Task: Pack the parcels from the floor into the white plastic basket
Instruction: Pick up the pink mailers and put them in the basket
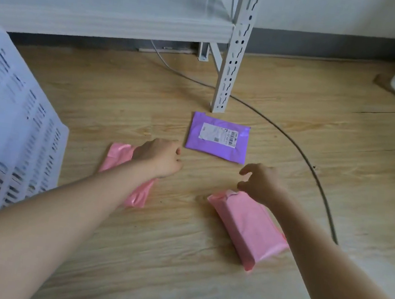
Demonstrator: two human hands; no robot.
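right pink parcel (248, 227) long axis diagonal, purple parcel (218, 137) flat, label up

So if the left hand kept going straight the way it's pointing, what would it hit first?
Most likely the purple parcel lying flat on the floor: the left hand reaches forward toward its near left corner, with only bare floor between. Height above the floor is unclear.

purple parcel (217, 138) w/ white barcode label beyond left hand (160, 156); pink parcel (247, 227) under right hand (259, 181); pink parcel under left; white slotted basket (8, 136).
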